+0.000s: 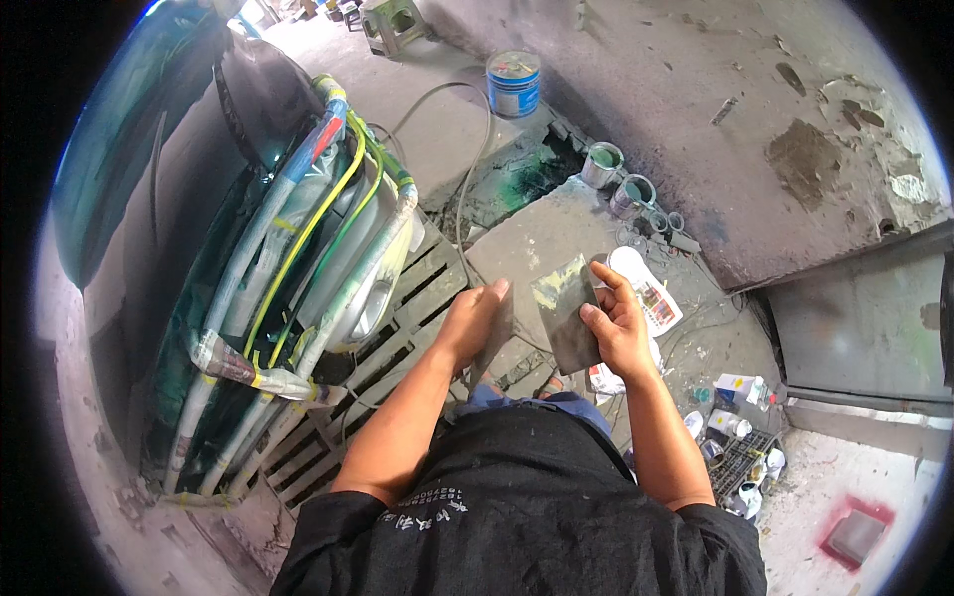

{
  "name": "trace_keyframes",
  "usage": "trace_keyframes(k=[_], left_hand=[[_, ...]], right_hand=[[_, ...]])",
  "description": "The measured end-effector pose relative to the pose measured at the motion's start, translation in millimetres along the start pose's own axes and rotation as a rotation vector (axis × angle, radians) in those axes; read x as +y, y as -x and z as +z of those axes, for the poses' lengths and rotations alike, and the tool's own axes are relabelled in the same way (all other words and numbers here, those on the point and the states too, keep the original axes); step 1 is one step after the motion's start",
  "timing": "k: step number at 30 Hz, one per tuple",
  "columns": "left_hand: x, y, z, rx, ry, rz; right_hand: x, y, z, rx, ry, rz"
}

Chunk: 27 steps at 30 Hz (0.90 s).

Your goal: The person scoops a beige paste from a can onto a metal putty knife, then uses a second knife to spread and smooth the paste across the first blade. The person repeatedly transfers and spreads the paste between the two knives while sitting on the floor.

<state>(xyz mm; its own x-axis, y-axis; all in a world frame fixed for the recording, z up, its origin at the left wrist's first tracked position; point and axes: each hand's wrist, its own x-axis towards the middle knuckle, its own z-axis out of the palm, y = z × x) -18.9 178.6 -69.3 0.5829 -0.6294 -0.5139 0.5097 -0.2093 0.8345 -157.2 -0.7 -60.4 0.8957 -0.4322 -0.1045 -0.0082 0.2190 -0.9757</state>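
My right hand (623, 326) grips a flat grey plate (568, 320) by its right edge, thumb on the upper face. Pale yellow-green paste is smeared along the plate's far end. To its left, my left hand (475, 326) is closed on a thin dark flat piece (497, 336), seen nearly edge-on, so its exact kind is unclear. The piece and the plate are held apart in front of my body, above the floor.
A rack of taped tubes (263, 238) stands at left over a slotted floor grate (412, 313). Further off are a blue bucket (514, 87) and open cans (602, 165). Bottles (740, 389) and a black crate (747, 465) lie at right. A hose (463, 199) crosses the floor.
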Motion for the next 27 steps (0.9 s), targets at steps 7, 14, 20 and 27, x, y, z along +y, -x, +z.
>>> trace_keyframes(k=[7, 14, 20, 27], left_hand=[[-1.3, 10.7, 13.9, -0.066, -0.121, 0.060], [-11.6, 10.5, 14.9, -0.203, -0.091, 0.121], [-0.8, 7.9, 13.5, -0.250, -0.256, -0.047], [10.5, -1.2, -1.8, -0.182, 0.050, -0.068]], right_hand=[[6.9, -3.2, -2.6, 0.028, 0.008, 0.005], [7.1, -4.5, 0.4, 0.034, 0.026, -0.006], [3.2, -0.8, 7.1, -0.034, 0.021, 0.009], [4.6, 12.9, 6.1, -0.075, -0.021, 0.097]])
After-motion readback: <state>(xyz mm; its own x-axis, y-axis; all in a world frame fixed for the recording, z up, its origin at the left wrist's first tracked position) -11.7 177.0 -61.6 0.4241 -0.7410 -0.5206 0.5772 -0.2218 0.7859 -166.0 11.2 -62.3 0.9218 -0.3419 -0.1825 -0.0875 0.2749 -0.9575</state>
